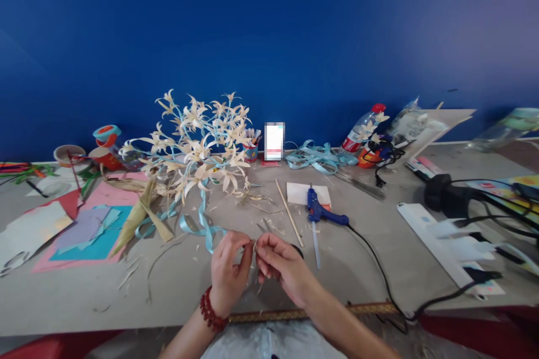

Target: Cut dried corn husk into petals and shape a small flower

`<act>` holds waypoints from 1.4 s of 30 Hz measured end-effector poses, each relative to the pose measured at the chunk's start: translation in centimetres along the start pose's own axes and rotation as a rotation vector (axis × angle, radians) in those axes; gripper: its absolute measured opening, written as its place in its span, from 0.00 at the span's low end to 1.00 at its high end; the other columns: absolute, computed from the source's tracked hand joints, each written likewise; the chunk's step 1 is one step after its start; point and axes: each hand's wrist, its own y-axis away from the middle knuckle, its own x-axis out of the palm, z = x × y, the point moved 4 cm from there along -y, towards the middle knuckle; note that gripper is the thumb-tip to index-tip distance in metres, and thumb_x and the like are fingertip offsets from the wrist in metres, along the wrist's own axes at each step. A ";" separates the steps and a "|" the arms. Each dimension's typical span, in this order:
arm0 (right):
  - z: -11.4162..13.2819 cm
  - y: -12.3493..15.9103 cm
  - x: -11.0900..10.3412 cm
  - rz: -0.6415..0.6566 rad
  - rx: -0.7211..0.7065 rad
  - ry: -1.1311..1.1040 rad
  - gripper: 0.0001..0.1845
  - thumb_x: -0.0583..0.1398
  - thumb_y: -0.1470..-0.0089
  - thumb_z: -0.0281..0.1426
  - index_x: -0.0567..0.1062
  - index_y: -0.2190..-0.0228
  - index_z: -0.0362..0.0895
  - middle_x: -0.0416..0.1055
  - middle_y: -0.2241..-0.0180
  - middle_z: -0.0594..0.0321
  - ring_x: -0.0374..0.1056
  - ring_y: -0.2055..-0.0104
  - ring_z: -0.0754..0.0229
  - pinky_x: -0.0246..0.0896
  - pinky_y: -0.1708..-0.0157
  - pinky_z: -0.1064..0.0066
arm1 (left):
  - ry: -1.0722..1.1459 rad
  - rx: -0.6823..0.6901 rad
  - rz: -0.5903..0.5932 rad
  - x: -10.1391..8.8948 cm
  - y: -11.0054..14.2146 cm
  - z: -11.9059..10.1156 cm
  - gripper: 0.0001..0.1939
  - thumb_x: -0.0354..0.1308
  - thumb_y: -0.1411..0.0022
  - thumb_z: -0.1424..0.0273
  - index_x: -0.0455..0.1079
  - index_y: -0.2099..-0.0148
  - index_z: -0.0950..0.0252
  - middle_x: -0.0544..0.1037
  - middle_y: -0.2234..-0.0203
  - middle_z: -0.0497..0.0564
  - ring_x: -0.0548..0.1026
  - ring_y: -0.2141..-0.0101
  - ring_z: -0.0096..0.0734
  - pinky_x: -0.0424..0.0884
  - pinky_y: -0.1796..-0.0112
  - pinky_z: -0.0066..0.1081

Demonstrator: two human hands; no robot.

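Near the table's front edge, my left hand and my right hand meet with fingertips pinched together. Between them is something thin and pale, too small to name. A bracelet of dark red beads circles my left wrist. Just beyond my fingers, metal tips, perhaps of scissors, stick out, partly hidden by my right hand. Light blue ribbon trails down behind my left hand from a bunch of cream husk flowers. To the right lie a wooden stick and a blue glue gun.
Dried corn husks lie over coloured paper at the left. A ribbon heap, a bottle and a lit phone screen stand along the blue wall. A power strip with cables occupies the right; the glue gun's cord runs there.
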 end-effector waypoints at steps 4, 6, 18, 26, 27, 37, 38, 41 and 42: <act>0.2 -0.1 -0.1 -0.033 -0.070 0.129 0.18 0.66 0.51 0.45 0.68 0.72 0.45 0.64 0.81 0.71 0.58 0.80 0.67 0.58 0.75 0.74 | 0.134 -0.101 0.015 0.1 0.5 0.3 0.07 0.54 0.39 0.77 0.70 0.62 0.60 0.78 0.68 0.50 0.76 0.65 0.34 0.71 0.61 0.33; 0.6 -0.1 -0.2 -0.052 -0.134 0.249 0.18 0.65 0.49 0.45 0.68 0.71 0.45 0.64 0.81 0.71 0.59 0.79 0.66 0.57 0.75 0.74 | 0.229 -0.202 0.032 0.1 0.8 0.6 0.07 0.55 0.38 0.76 0.72 0.60 0.60 0.79 0.66 0.50 0.76 0.63 0.35 0.71 0.60 0.33; 2.4 1.1 -0.7 -0.132 -0.329 0.635 0.07 0.62 0.45 0.35 0.73 0.70 0.45 0.71 0.75 0.65 0.67 0.73 0.62 0.59 0.74 0.74 | 0.676 -0.603 0.076 0.8 1.1 1.3 0.06 0.62 0.40 0.66 0.74 0.64 0.64 0.77 0.71 0.50 0.74 0.68 0.31 0.70 0.64 0.29; 1.5 1.1 -2.1 -0.244 -0.284 0.027 0.11 0.69 0.53 0.36 0.75 0.71 0.45 0.71 0.78 0.67 0.67 0.75 0.64 0.63 0.72 0.73 | 1.121 -0.813 0.139 1.9 1.2 0.8 0.08 0.65 0.42 0.67 0.72 0.65 0.65 0.76 0.74 0.47 0.74 0.71 0.25 0.69 0.68 0.24; 1.2 1.0 -2.1 -0.252 -0.276 -0.043 0.11 0.70 0.55 0.36 0.75 0.71 0.46 0.71 0.77 0.67 0.66 0.75 0.64 0.63 0.72 0.73 | 1.146 -0.823 0.147 2.0 1.2 0.7 0.08 0.65 0.42 0.67 0.72 0.64 0.65 0.76 0.74 0.48 0.74 0.71 0.24 0.68 0.68 0.24; 2.2 1.1 -1.9 -0.329 -0.398 0.376 0.12 0.64 0.47 0.36 0.79 0.61 0.47 0.74 0.70 0.63 0.68 0.73 0.62 0.67 0.73 0.71 | 1.154 -0.812 0.186 2.1 1.2 0.5 0.06 0.63 0.40 0.69 0.72 0.64 0.66 0.77 0.74 0.47 0.73 0.72 0.22 0.68 0.68 0.22; 2.5 1.2 -1.9 -0.332 -0.430 0.468 0.14 0.64 0.46 0.35 0.78 0.58 0.47 0.74 0.69 0.62 0.69 0.72 0.61 0.67 0.72 0.72 | 1.129 -0.796 0.186 2.1 1.2 0.5 0.06 0.63 0.40 0.69 0.72 0.64 0.66 0.77 0.74 0.47 0.72 0.72 0.22 0.68 0.68 0.22; 2.9 1.6 -2.0 -0.363 -0.506 0.576 0.14 0.62 0.45 0.33 0.73 0.56 0.46 0.75 0.69 0.62 0.71 0.72 0.61 0.68 0.73 0.73 | 1.062 -0.761 0.193 2.1 1.2 0.6 0.06 0.63 0.39 0.68 0.72 0.64 0.66 0.76 0.75 0.46 0.72 0.72 0.22 0.67 0.69 0.22; 3.0 1.7 -2.0 -0.363 -0.521 0.591 0.11 0.62 0.45 0.32 0.72 0.59 0.46 0.75 0.71 0.63 0.71 0.73 0.62 0.67 0.74 0.74 | 1.045 -0.756 0.194 2.1 1.2 0.6 0.06 0.62 0.39 0.68 0.72 0.64 0.66 0.76 0.75 0.46 0.72 0.73 0.22 0.67 0.69 0.22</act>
